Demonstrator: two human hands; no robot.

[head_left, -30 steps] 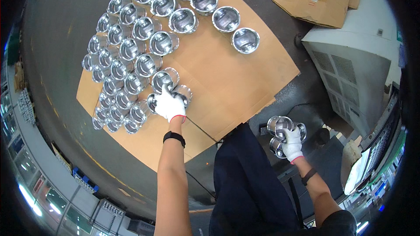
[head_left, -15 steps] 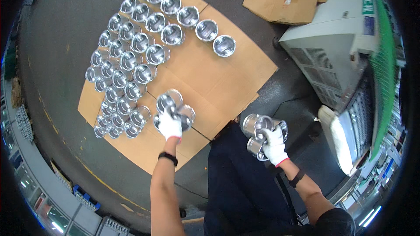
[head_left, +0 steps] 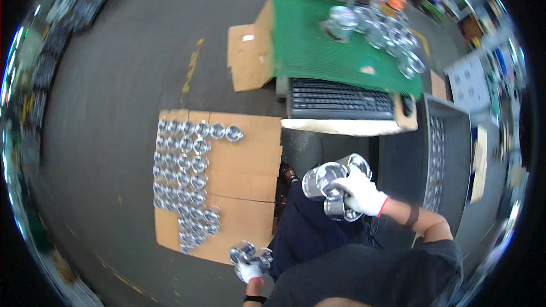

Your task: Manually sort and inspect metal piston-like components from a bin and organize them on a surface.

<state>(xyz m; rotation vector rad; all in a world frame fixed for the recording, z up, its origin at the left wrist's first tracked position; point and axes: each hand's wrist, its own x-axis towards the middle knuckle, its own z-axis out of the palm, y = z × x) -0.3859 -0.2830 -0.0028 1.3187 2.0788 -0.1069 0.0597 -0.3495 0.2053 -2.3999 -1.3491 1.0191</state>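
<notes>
My right hand (head_left: 359, 193), in a white glove with a red cuff, is closed round a cluster of shiny metal pistons (head_left: 330, 178) above my dark trousers. At the lower middle my left hand (head_left: 249, 272), gloved the same way, grips another bunch of pistons (head_left: 242, 252) beside the near edge of the cardboard sheet (head_left: 244, 165). Its fingers are partly hidden by the metal. Rows of similar pistons (head_left: 183, 178) stand on the left part of the sheet, their hollow ends facing up.
A green-topped bench (head_left: 307, 34) stands ahead, with several pistons (head_left: 392, 37) on it. A black keyboard (head_left: 341, 99) and a mouse (head_left: 407, 106) lie on its front shelf. To the right is a grey bin (head_left: 449, 111) holding rows of metal parts. Folded cardboard (head_left: 244, 57) leans beside the bench.
The view has swung to the right, bringing the green bench into sight. My left hand has come off the cardboard with its pistons; my right hand still holds its cluster.
</notes>
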